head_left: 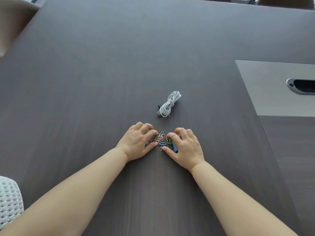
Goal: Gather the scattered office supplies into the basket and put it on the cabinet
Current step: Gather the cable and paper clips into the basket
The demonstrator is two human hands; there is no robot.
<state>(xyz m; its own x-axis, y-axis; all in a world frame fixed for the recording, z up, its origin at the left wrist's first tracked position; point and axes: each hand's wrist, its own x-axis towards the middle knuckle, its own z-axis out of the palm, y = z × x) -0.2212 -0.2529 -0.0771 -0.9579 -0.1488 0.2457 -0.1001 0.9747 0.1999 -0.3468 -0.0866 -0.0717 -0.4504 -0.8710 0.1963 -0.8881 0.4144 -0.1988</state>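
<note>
A small heap of coloured paper clips [161,140] lies on the dark wood-grain table [85,99], between my two hands. My left hand [138,141] rests palm down on the left of the heap, its curled fingers over some clips. My right hand [185,146] cups the right side, fingers bent over more clips and a small dark blue object [175,148] under its thumb. Beyond the hands lies a bundled white cable [170,103] with a USB plug at its near end. No basket is in view.
A grey inset panel [272,89] with a metal-rimmed cable slot [301,86] sits at the right. A beige chair back [12,23] shows at the top left corner, and a white knitted cloth [8,200] at the lower left edge.
</note>
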